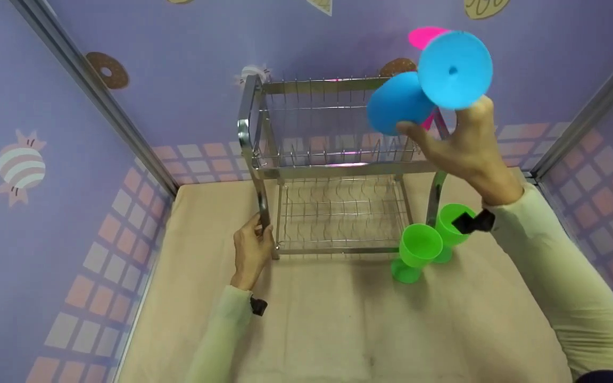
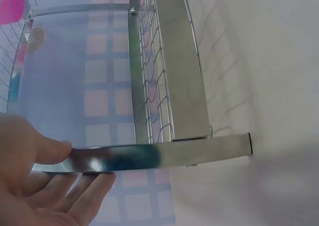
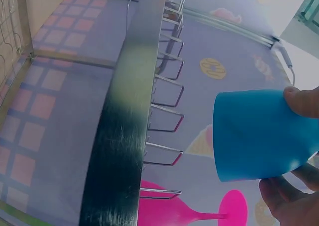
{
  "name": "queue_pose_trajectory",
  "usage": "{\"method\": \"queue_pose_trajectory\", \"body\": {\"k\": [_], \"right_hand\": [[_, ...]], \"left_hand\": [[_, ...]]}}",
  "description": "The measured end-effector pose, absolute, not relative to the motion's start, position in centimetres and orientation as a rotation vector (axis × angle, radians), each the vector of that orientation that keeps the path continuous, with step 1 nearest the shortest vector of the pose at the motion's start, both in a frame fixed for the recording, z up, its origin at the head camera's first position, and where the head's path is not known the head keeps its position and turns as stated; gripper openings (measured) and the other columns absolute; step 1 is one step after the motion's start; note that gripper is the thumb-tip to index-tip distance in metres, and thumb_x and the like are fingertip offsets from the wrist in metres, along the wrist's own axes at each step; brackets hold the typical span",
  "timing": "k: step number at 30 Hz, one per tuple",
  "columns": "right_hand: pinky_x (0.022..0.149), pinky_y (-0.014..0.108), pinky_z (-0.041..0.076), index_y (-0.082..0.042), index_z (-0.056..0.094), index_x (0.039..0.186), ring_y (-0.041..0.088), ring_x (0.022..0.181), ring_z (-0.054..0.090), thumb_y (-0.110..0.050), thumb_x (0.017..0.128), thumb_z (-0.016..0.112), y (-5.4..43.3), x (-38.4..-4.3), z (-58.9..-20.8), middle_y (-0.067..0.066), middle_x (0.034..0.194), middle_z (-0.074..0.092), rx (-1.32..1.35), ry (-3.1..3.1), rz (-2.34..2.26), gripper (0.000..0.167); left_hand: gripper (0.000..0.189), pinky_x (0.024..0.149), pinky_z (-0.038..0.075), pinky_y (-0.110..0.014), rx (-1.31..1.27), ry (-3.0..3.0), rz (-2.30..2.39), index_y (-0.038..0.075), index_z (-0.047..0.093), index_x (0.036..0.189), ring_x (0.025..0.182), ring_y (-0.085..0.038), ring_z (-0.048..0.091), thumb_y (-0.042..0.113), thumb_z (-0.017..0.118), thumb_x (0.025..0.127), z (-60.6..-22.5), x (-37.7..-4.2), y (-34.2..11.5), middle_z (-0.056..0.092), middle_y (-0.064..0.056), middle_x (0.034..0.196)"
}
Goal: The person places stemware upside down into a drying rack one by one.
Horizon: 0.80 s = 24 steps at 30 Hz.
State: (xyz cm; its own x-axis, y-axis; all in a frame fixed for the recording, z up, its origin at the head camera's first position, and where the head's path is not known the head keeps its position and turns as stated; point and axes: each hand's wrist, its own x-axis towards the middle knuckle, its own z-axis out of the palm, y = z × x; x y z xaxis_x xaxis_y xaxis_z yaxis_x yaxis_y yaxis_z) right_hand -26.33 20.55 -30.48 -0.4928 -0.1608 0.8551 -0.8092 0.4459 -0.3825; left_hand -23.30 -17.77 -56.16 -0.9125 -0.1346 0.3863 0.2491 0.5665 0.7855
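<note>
My right hand holds a blue plastic goblet above the right end of a metal dish rack. The goblet is tipped bowl-down, its round foot facing up. In the right wrist view, thumb and fingers pinch the blue bowl beside the rack's top rail. A pink goblet sits at the top tier, foot outward, mostly hidden in the head view. My left hand grips the rack's left front upright, thumb on one side and fingers on the other.
Two green goblets stand upright by the rack's right front leg. The rack has a lower wire tier near the cloth-covered table. Patterned purple walls enclose the left, back and right sides.
</note>
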Motion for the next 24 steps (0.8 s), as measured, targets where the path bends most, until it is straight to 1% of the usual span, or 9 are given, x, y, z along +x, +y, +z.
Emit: {"method": "queue_pose_trajectory", "body": {"k": [1, 4, 6, 10, 12, 15, 18, 21, 24], "right_hand": [[0.116, 0.035, 0.051, 0.002, 0.061, 0.142, 0.033, 0.133, 0.066, -0.018, 0.079, 0.095, 20.5, -26.8, -30.2, 0.016, 0.14, 0.07, 0.811, -1.958, 1.035, 0.074], [0.114, 0.031, 0.054, 0.0, 0.061, 0.144, 0.03, 0.133, 0.066, -0.018, 0.084, 0.093, 20.1, -28.2, -29.3, 0.015, 0.141, 0.069, 0.782, -2.056, 1.02, 0.07], [0.112, 0.031, 0.055, -0.001, 0.061, 0.145, 0.028, 0.133, 0.066, -0.019, 0.086, 0.091, 19.7, -29.1, -28.9, 0.013, 0.142, 0.069, 0.739, -2.139, 1.055, 0.069], [0.117, 0.037, 0.053, -0.011, 0.058, 0.151, 0.026, 0.137, 0.064, -0.016, 0.087, 0.089, 19.0, -30.7, -28.2, 0.009, 0.148, 0.066, 0.626, -2.317, 1.167, 0.071], [0.118, 0.042, 0.052, -0.012, 0.056, 0.153, 0.028, 0.139, 0.063, -0.016, 0.088, 0.087, 18.6, -31.5, -28.0, 0.01, 0.151, 0.063, 0.58, -2.397, 1.199, 0.072], [0.12, 0.045, 0.05, -0.011, 0.054, 0.153, 0.03, 0.141, 0.061, -0.019, 0.091, 0.084, 18.0, -32.7, -27.8, 0.012, 0.154, 0.06, 0.529, -2.495, 1.231, 0.069], [0.12, 0.048, 0.05, -0.006, 0.054, 0.149, 0.032, 0.139, 0.063, -0.021, 0.093, 0.082, 17.4, -33.6, -27.7, 0.015, 0.155, 0.06, 0.519, -2.569, 1.231, 0.065], [0.12, 0.053, 0.049, -0.002, 0.05, 0.151, 0.036, 0.14, 0.061, -0.021, 0.095, 0.079, 17.1, -34.2, -27.7, 0.018, 0.156, 0.057, 0.543, -2.628, 1.215, 0.066], [0.121, 0.056, 0.047, 0.0, 0.045, 0.156, 0.039, 0.143, 0.057, -0.02, 0.096, 0.077, 16.8, -34.5, -27.9, 0.021, 0.159, 0.054, 0.56, -2.682, 1.181, 0.07]], "left_hand": [[0.022, 0.081, 0.069, -0.046, -0.093, -2.402, -1.279, -0.004, 0.072, 0.12, 0.098, -0.04, 0.079, -0.006, 0.071, 0.098, -56.1, -23.4, -17.8, 0.077, -0.026, 0.116], [0.025, 0.08, 0.069, -0.043, -0.082, -2.418, -1.256, -0.006, 0.071, 0.124, 0.099, -0.041, 0.079, -0.005, 0.072, 0.098, -56.1, -23.5, -17.8, 0.076, -0.027, 0.116], [0.03, 0.079, 0.069, -0.042, -0.081, -2.424, -1.258, -0.01, 0.069, 0.128, 0.1, -0.043, 0.079, -0.005, 0.071, 0.099, -56.0, -23.5, -17.7, 0.075, -0.029, 0.118], [0.03, 0.077, 0.069, -0.04, -0.085, -2.426, -1.277, -0.012, 0.068, 0.128, 0.097, -0.043, 0.079, -0.005, 0.07, 0.099, -56.0, -23.5, -17.8, 0.075, -0.03, 0.117], [0.029, 0.076, 0.069, -0.041, -0.084, -2.42, -1.276, -0.011, 0.069, 0.127, 0.096, -0.043, 0.08, -0.006, 0.07, 0.098, -56.1, -23.4, -17.9, 0.075, -0.03, 0.115], [0.026, 0.075, 0.069, -0.041, -0.062, -2.409, -1.266, -0.008, 0.071, 0.124, 0.095, -0.041, 0.08, -0.006, 0.071, 0.098, -56.3, -23.2, -18.0, 0.076, -0.028, 0.113], [0.023, 0.075, 0.069, -0.042, -0.051, -2.394, -1.264, -0.008, 0.072, 0.12, 0.095, -0.04, 0.08, -0.007, 0.072, 0.097, -56.4, -23.1, -18.2, 0.077, -0.027, 0.112], [0.018, 0.076, 0.069, -0.044, -0.043, -2.397, -1.264, -0.006, 0.073, 0.116, 0.096, -0.04, 0.08, -0.006, 0.071, 0.098, -56.4, -23.1, -18.2, 0.077, -0.026, 0.112], [0.018, 0.077, 0.069, -0.044, -0.031, -2.413, -1.255, -0.005, 0.073, 0.116, 0.098, -0.04, 0.08, -0.006, 0.071, 0.099, -56.3, -23.2, -18.1, 0.077, -0.026, 0.113]]}}
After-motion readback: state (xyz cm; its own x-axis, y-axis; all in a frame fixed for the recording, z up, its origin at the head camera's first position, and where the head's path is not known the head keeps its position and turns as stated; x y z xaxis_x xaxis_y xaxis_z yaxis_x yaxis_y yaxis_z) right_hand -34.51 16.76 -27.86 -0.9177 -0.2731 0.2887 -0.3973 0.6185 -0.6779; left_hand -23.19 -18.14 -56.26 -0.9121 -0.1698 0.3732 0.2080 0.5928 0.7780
